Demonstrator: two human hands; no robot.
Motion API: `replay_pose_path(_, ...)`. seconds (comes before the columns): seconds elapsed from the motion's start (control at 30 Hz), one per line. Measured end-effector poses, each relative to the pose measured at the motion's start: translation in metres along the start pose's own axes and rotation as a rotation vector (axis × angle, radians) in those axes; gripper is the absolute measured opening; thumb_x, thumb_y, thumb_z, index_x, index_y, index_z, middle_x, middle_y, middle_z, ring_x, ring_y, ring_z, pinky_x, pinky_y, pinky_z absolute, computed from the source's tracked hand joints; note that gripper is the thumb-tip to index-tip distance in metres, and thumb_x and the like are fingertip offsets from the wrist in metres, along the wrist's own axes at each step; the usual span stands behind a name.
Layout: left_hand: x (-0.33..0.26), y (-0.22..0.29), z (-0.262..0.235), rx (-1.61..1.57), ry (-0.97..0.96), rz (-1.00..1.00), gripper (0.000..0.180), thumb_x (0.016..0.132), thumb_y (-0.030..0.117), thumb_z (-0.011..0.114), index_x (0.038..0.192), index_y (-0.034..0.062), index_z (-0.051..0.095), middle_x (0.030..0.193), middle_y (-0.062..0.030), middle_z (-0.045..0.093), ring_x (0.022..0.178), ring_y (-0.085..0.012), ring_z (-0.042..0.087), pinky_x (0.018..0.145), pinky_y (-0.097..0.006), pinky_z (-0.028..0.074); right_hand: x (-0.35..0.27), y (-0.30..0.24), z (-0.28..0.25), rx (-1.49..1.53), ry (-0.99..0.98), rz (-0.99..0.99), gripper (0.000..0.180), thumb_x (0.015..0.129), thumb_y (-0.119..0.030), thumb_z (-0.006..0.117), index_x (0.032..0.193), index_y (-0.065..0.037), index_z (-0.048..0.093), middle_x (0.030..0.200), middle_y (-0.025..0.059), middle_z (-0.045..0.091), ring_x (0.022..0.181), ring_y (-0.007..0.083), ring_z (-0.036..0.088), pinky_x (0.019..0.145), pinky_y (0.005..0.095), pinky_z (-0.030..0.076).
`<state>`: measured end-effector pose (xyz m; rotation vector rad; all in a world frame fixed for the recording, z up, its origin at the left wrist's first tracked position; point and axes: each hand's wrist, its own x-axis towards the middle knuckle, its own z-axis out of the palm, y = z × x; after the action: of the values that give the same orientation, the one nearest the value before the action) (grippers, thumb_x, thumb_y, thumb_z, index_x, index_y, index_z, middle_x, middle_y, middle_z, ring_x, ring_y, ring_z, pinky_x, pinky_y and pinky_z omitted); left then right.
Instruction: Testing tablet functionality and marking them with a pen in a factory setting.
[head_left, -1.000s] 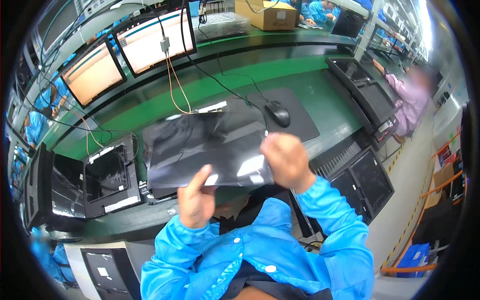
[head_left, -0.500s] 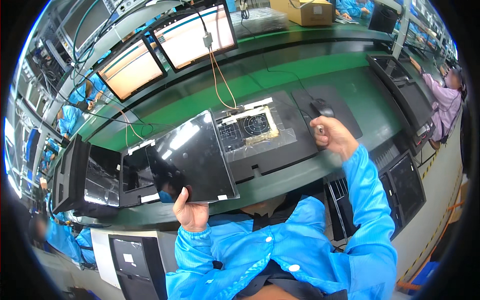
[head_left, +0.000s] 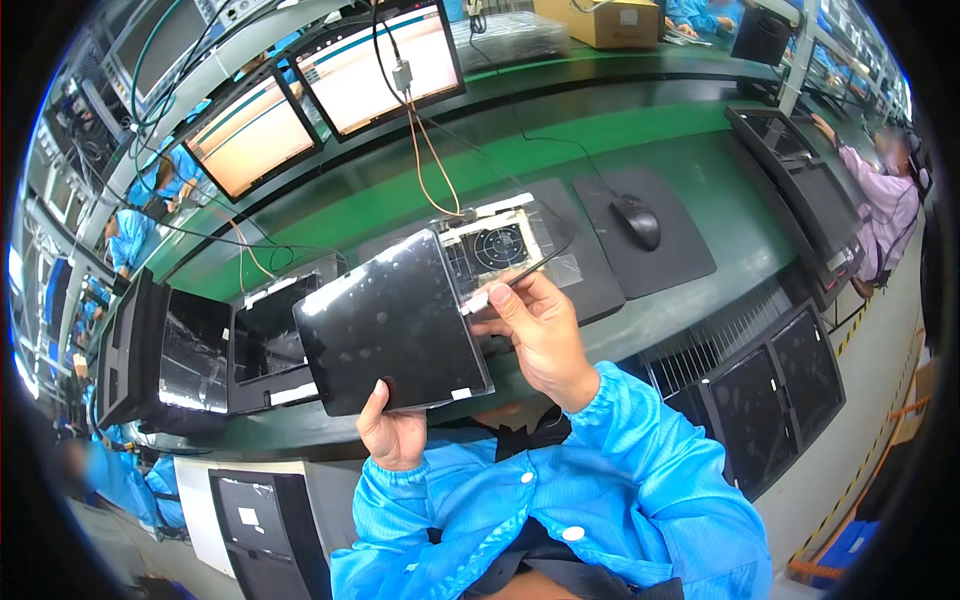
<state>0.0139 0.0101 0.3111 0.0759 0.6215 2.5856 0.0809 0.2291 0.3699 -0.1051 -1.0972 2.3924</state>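
Leftward came my right hand (head_left: 545, 345), plug (head_left: 474, 303) pinched beside the panel (head_left: 390, 325); left hand (head_left: 395, 435) pinches its lower edge, mouse (head_left: 637, 222) well apart.

The left grip (head_left: 395, 437) is at the near edge of the flat panel (head_left: 390, 325) and the right grip (head_left: 545, 340) at its right edge, with a cable plug (head_left: 473, 303) between that grip and the panel. On the worktop (head_left: 670, 150), a fixture (head_left: 500, 247) lies behind the panel's right side, and farther right of the panel a mouse (head_left: 637, 222) sits on a mouse pad (head_left: 688, 265). Left of the panel lies a display (head_left: 268, 335), behind it stand two monitors (head_left: 385, 70), and far behind to its right is a carton (head_left: 605, 25).
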Motion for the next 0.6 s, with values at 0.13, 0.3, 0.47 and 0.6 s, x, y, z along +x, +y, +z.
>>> replay_pose_path(0.13, -0.005, -0.002, 0.000, 0.002, -0.016, -0.014, 0.033, 0.098, 0.006, 0.065, 0.131, 0.0041, 0.066, 0.130, -0.0115, 0.071, 0.123, -0.0288, 0.066, 0.112, -0.050, 0.050, -0.001, 0.014, -0.002, -0.007, 0.024, -0.115, 0.016, 0.104, -0.016, 0.067, 0.114, -0.003, 0.065, 0.108, 0.0073, 0.073, 0.099, 0.0170, 0.072, 0.085, 0.0347, 0.064)
replay_pose_path(0.3, 0.000, -0.006, 0.001, 0.016, -0.021, -0.071, 0.032, 0.100, 0.005, 0.060, 0.132, 0.0027, 0.064, 0.131, -0.0127, 0.071, 0.122, -0.0301, 0.067, 0.111, -0.049, 0.052, -0.002, 0.025, -0.009, -0.007, 0.062, -0.153, 0.019, 0.104, -0.016, 0.067, 0.117, -0.003, 0.063, 0.111, 0.0081, 0.072, 0.099, 0.0173, 0.072, 0.085, 0.0346, 0.064)
replay_pose_path(0.47, 0.006, -0.022, 0.018, 0.107, -0.039, -0.041, 0.035, 0.100, 0.005, 0.060, 0.136, 0.0044, 0.061, 0.134, -0.0123, 0.068, 0.126, -0.0289, 0.064, 0.113, -0.049, 0.049, 0.003, 0.006, -0.019, -0.055, 0.100, 0.026, 0.026, 0.108, -0.026, 0.062, 0.120, -0.003, 0.062, 0.114, 0.0087, 0.072, 0.100, 0.0154, 0.072, 0.081, 0.0292, 0.062)
replay_pose_path(0.6, 0.013, -0.044, 0.045, 0.431, -0.082, -0.047, 0.034, 0.104, 0.016, 0.063, 0.136, 0.0036, 0.062, 0.133, -0.0072, 0.066, 0.121, -0.0233, 0.062, 0.110, -0.044, 0.046, 0.004, 0.001, -0.041, -0.089, 0.082, 0.205, 0.030, 0.109, -0.024, 0.060, 0.128, -0.001, 0.062, 0.121, 0.0099, 0.070, 0.107, 0.0182, 0.069, 0.093, 0.0333, 0.055)
